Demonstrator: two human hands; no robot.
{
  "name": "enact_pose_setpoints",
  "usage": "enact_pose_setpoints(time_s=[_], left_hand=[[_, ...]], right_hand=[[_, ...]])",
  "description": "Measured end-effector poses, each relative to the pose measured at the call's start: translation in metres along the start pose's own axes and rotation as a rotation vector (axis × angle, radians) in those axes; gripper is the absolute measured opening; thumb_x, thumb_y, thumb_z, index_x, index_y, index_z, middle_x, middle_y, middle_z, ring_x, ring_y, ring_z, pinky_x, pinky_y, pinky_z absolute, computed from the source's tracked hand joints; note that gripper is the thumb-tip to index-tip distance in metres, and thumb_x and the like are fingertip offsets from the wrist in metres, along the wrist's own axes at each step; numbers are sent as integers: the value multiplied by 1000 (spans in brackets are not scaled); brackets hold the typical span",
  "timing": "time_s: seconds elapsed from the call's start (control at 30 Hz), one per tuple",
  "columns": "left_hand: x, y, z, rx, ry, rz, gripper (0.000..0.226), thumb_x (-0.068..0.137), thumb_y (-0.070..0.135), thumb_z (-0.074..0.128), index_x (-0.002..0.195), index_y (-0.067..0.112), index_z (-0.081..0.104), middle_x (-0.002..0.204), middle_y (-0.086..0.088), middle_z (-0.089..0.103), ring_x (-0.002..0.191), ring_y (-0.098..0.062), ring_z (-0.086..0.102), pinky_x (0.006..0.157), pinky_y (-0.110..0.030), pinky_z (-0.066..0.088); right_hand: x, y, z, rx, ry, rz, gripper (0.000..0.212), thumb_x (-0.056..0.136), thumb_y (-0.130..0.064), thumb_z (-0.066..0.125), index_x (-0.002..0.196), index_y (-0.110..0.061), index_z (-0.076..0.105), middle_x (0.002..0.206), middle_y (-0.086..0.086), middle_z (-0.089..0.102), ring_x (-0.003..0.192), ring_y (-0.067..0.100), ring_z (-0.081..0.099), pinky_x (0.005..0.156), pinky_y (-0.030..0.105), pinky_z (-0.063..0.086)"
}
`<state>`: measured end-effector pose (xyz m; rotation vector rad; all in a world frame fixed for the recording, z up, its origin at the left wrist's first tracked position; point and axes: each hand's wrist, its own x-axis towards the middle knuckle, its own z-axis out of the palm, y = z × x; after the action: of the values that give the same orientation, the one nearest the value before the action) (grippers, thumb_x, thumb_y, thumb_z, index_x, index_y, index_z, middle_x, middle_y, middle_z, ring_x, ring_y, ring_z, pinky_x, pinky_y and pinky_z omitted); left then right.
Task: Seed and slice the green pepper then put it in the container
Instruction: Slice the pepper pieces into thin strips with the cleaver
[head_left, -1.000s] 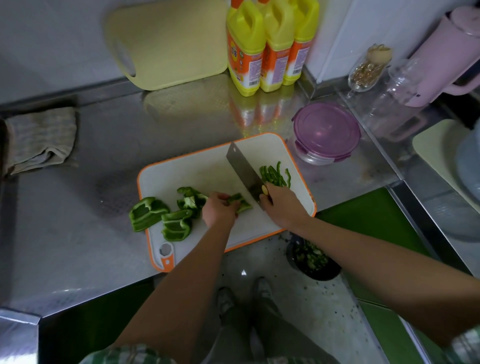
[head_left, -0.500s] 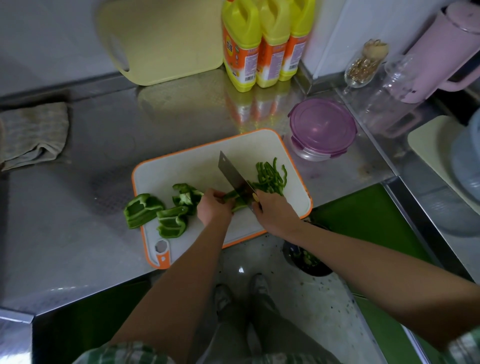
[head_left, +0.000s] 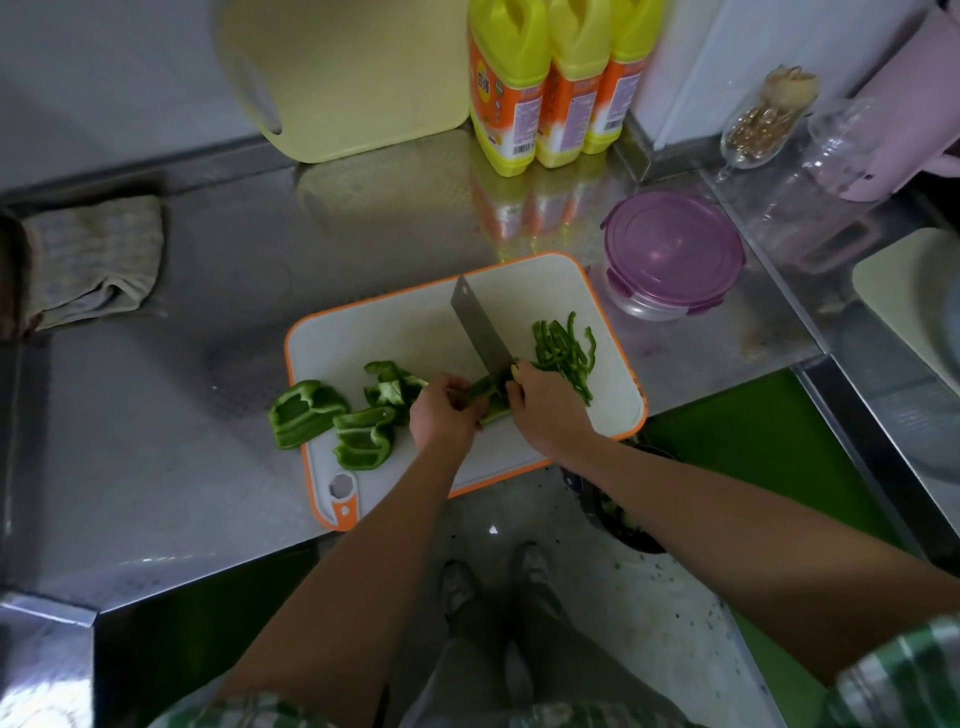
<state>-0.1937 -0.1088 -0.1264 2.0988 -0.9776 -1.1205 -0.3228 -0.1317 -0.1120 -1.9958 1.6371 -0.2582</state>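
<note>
**On the cutting board (head_left: 395, 332), slicing about a third done; nothing in the container yet**

On the steel table (head_left: 156, 467) the orange-rimmed cutting board lies at the near edge. It carries all the green pepper that can be seen. The container (head_left: 672, 254), clear with a purple lid, stands just beyond the board's far right corner. Its lid is on and no pepper shows inside it.

The right grip (head_left: 545, 410) is clamped on the handle of the cleaver (head_left: 480, 327), whose blade slants away toward the far left. The left grip (head_left: 441, 415) has its fingers curled down onto the piece being cut (head_left: 488, 400), which lies between the two grips, right by the heel of the blade.

To the left, three big pepper chunks (head_left: 306, 410) wait uncut. They are open and hollow, with no seed core showing. One of them hangs over the board's left rim onto the table. To the right of the blade lies a loose heap of thin strips (head_left: 563, 348).

Seeding looks finished. Of the slicing, one piece's worth or so seems done, one piece is in hand and three are left. After that the lid must come off and every strip must go into the container, so well over half the work is left.
</note>
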Motion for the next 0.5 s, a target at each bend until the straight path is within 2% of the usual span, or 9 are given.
enact_pose_setpoints(time_s=[0.1, 0.17, 0.3, 0.37, 0.5], left_hand=[[1, 1, 0, -25, 2, 1, 23, 81, 20, 78, 94, 12, 61, 71, 2, 64, 65, -19, 67, 62, -29, 51], [2, 5, 4, -31, 6, -5, 22, 80, 20, 78, 93, 14, 61, 69, 3, 62, 67, -22, 68, 67, -32, 53], [4, 10, 9, -11, 13, -41, 23, 81, 22, 78, 90, 17, 58, 67, 5, 60, 60, -15, 63, 64, -28, 49], [5, 9, 9, -6, 31, -64, 23, 82, 23, 77, 95, 15, 59, 73, 2, 64, 63, -15, 63, 61, -26, 46], [5, 7, 10, 8, 42, -67, 23, 82, 21, 76, 99, 14, 62, 87, -3, 67, 78, -23, 69, 65, -29, 51]], right_hand=[[1, 4, -8, 72, 20, -7, 19, 100, -17, 44, 89, -3, 51, 65, 8, 52, 56, 22, 50, 51, 33, 38], [0, 7, -15, 71, 17, -40, 17, 99, -17, 45, 83, -10, 45, 64, 5, 48, 57, 23, 50, 51, 33, 37], [-3, 15, -26, 30, -44, -62, 19, 98, -17, 46, 80, -15, 40, 62, -2, 43, 62, 23, 51, 55, 32, 34], [-6, 19, -25, 41, -66, -46, 19, 98, -18, 46, 80, -15, 40, 63, -3, 43, 63, 23, 51, 57, 31, 34], [-13, 18, -17, 34, -95, -40, 17, 98, -19, 43, 83, -13, 44, 71, 5, 52, 66, 23, 54, 59, 30, 37]])
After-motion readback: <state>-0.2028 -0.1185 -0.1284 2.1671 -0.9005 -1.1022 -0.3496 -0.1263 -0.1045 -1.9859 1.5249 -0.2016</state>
